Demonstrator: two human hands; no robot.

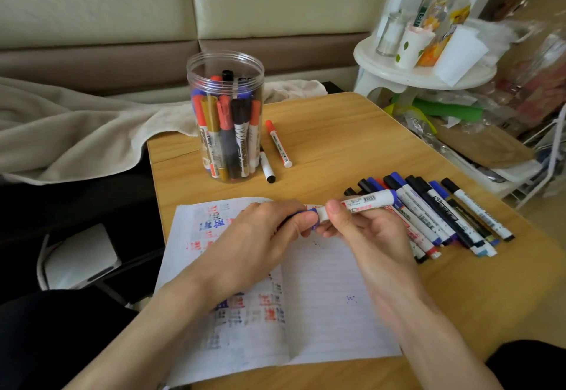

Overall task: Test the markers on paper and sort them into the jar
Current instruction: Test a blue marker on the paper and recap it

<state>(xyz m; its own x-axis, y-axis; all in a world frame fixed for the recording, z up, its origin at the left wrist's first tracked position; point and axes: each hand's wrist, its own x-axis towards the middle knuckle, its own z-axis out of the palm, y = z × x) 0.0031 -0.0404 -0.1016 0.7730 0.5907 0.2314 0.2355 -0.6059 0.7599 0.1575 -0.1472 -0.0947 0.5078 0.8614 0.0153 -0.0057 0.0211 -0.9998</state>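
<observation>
Over the open lined notebook (337, 313) I hold a white marker (367, 200) with a blue end, lying level. My right hand (361, 230) grips its barrel. My left hand (263, 230) pinches its blue cap (306, 216) at the left end. A clear plastic jar (226, 114) holding several markers stands at the back of the wooden table (352, 144). A row of several markers (444, 215) lies to the right of the notebook. A red-capped marker (278, 144) and a black-ended marker (267, 167) lie beside the jar.
A beige blanket (76, 132) drapes over the table's back left corner. To the right stand a white round stool (422, 74) with cups and bottles, and clutter of bags beyond the table edge. The notebook's left page carries red, blue and black scribbles.
</observation>
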